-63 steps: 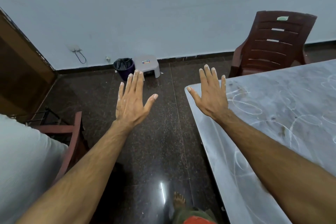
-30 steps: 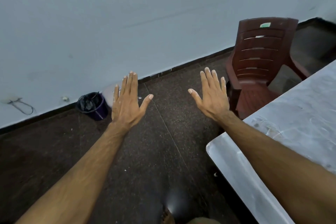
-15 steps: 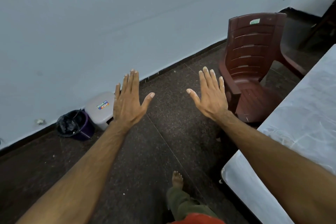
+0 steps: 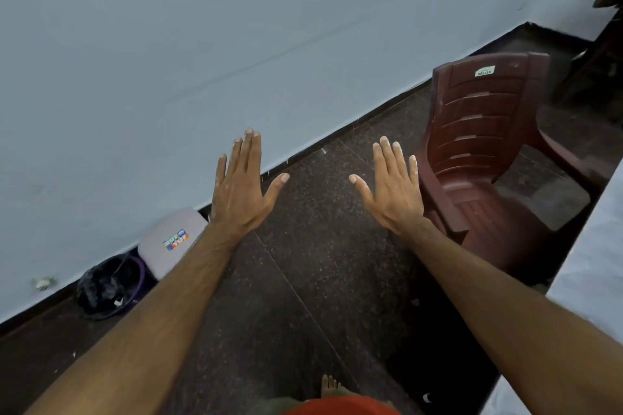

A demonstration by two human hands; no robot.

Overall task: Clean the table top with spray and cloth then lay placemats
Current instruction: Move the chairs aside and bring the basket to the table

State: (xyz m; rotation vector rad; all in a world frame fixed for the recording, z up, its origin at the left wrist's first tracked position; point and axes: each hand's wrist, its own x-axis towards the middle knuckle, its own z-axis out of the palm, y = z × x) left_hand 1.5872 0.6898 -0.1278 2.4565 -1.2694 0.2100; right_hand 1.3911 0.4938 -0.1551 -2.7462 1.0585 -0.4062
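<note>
My left hand point(image 4: 241, 190) and my right hand point(image 4: 392, 190) are both stretched out in front of me, palms down, fingers straight and spread, holding nothing. They hover in the air over the dark floor, apart from everything. Only a strip of the grey marbled table top point(image 4: 588, 266) shows at the right edge, right of my right forearm. No spray bottle, cloth or placemat is in view.
A maroon plastic chair point(image 4: 485, 145) stands just right of my right hand, beside the table. A white stool point(image 4: 168, 242) and a dark bin point(image 4: 108, 286) sit against the pale wall at the left. My bare foot point(image 4: 328, 387) is on the dark speckled floor.
The view has swung left and away from the table, so less of the table top shows. Both hands stay outstretched and spread in the same pose.
</note>
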